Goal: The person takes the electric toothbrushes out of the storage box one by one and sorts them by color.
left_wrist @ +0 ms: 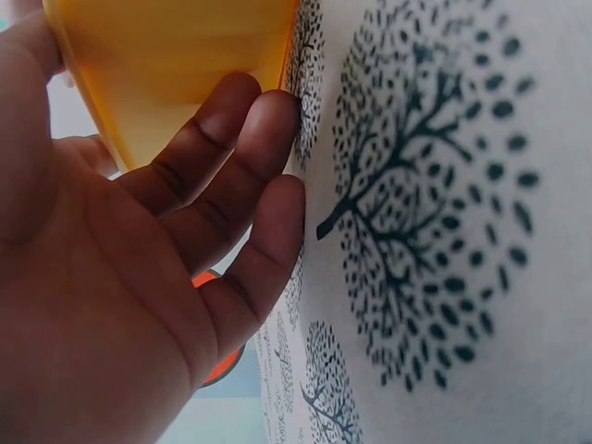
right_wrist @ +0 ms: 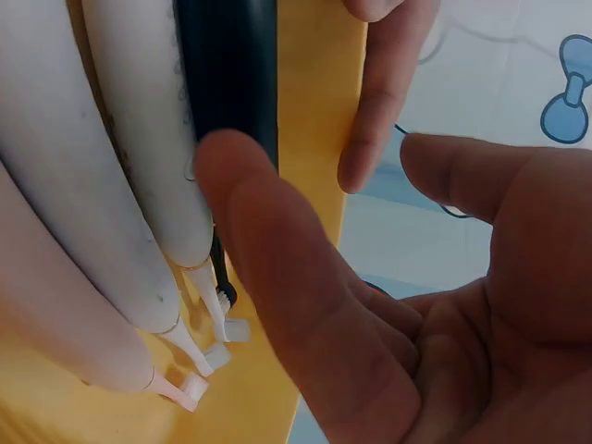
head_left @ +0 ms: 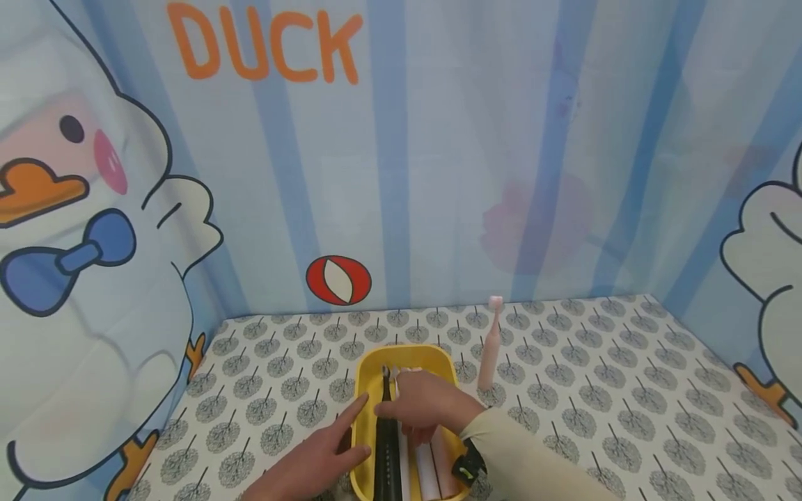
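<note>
Several electric toothbrushes lie side by side in a yellow tray (head_left: 407, 351): a black toothbrush (head_left: 386, 452) on the left, white ones (right_wrist: 148, 111) beside it, and a pink toothbrush (head_left: 443, 465) on the right. My right hand (head_left: 432, 403) is over them, its index finger at the black and nearest white handles in the right wrist view. Its thumb stands apart and nothing is pinched. Against the tray's left side is my left hand (head_left: 319, 452), fingers loosely bent along the outer wall (left_wrist: 185, 74) and a finger at the rim.
Another pink electric toothbrush (head_left: 489, 356) stands upright on the table, right of the tray. A tree-patterned cloth (head_left: 282, 403) covers the table. Behind it hangs a blue-and-white striped curtain (head_left: 426, 174) with duck drawings.
</note>
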Available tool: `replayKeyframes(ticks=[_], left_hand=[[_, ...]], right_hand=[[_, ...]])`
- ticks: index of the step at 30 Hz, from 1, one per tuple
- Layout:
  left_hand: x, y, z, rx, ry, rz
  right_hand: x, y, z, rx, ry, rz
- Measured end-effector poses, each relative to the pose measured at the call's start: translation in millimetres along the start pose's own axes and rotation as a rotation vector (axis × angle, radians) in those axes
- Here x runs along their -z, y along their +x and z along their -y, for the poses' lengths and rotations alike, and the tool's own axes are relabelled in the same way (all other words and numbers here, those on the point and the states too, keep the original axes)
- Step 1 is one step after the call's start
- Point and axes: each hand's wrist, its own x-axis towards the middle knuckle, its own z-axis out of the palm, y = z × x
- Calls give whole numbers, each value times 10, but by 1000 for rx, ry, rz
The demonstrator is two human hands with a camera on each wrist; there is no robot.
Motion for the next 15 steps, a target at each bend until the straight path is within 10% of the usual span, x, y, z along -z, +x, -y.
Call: replayKeyframes(ticks=[15], left_hand=[[-3,19,-21,31,38,-14]], right_hand=[[-164,32,47,57,-165,48]])
